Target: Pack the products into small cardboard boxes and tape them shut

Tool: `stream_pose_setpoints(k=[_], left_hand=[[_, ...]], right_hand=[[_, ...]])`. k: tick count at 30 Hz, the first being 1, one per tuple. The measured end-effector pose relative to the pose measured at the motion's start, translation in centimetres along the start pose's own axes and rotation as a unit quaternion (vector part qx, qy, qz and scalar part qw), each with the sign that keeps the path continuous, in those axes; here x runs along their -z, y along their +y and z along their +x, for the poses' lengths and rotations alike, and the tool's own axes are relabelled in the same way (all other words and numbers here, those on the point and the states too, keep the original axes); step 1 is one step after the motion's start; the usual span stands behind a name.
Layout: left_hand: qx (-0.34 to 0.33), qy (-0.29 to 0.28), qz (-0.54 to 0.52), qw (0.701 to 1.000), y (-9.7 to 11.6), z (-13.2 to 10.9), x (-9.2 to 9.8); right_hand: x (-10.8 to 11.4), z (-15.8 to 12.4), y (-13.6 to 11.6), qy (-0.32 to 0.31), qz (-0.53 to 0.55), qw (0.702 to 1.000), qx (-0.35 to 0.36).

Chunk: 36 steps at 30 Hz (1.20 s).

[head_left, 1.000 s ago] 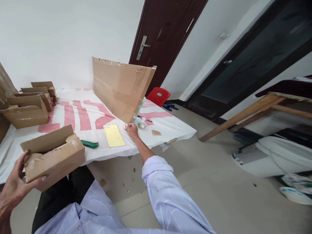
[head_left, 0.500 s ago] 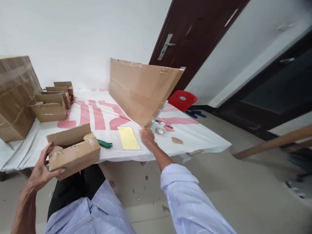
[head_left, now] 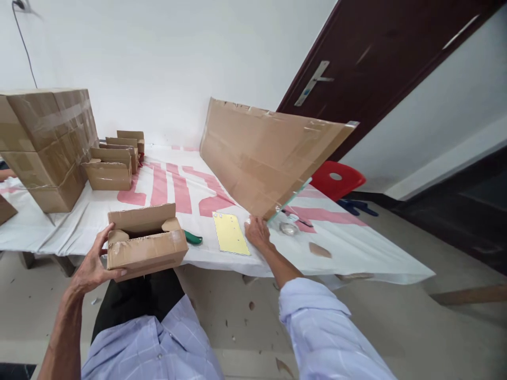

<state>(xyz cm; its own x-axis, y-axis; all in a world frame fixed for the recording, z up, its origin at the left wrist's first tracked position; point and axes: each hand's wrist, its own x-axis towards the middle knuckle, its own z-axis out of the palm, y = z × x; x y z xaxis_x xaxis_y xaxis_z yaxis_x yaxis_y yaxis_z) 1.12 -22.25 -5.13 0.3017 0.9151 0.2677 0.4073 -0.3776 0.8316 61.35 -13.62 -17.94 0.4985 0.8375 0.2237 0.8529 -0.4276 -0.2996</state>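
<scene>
My left hand (head_left: 95, 261) grips the left end of a small open cardboard box (head_left: 148, 253), thumb on its front and fingers behind. The box is tilted over my lap at the table's front edge, its back flap raised. My right hand (head_left: 258, 232) is closed at the lower front corner of a large cardboard piece (head_left: 261, 153) that leans up on the table. A small whitish bit shows by its fingertips, but what they hold is too small to make out. A yellow card (head_left: 232, 234) lies left of this hand. A green handle (head_left: 193, 238) pokes out beside the small box.
Several open small boxes (head_left: 109, 177) stand at the back left beside stacked taped cartons (head_left: 59, 142). Right of my right hand lie a roll of clear tape (head_left: 289, 228), a dark slim tool (head_left: 303, 221) and a cardboard scrap (head_left: 320, 250). A red chair (head_left: 336, 179) stands behind.
The view has turned left, so everything sits further right in it. My left hand still holds the small box, now turned slightly. My right hand stays at the large cardboard's corner.
</scene>
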Motion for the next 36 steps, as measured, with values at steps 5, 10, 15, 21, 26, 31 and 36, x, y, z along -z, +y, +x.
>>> stream_pose_setpoints(k=[5,10,15,21,26,31,36], left_hand=[[0.002,-0.005,0.006,1.0,0.2,-0.1,0.0],[-0.002,-0.01,-0.016,1.0,-0.1,-0.2,-0.1],[-0.009,-0.026,-0.042,0.999,-0.4,-0.2,0.2],[0.003,-0.036,-0.06,0.998,-0.8,0.3,0.1],[-0.001,-0.029,-0.07,0.997,-1.4,0.5,-0.3],[-0.001,-0.023,-0.076,0.997,-2.0,0.3,-0.7],[-0.019,-0.008,-0.071,0.997,-2.5,0.5,-1.2]], right_hand=[[-0.5,0.0,-0.4,0.011,0.003,0.999,-0.033],[0.4,-0.6,-0.1,0.011,0.019,0.998,-0.065],[3.7,-1.4,-1.9,0.049,0.045,0.997,-0.033],[9.9,-5.4,-13.6,0.106,0.172,0.951,0.235],[12.8,-12.4,-25.9,-0.02,0.238,0.783,0.575],[13.9,-17.5,-29.6,-0.05,0.15,0.769,0.62],[14.4,-23.5,-27.0,0.041,0.145,0.748,0.647]])
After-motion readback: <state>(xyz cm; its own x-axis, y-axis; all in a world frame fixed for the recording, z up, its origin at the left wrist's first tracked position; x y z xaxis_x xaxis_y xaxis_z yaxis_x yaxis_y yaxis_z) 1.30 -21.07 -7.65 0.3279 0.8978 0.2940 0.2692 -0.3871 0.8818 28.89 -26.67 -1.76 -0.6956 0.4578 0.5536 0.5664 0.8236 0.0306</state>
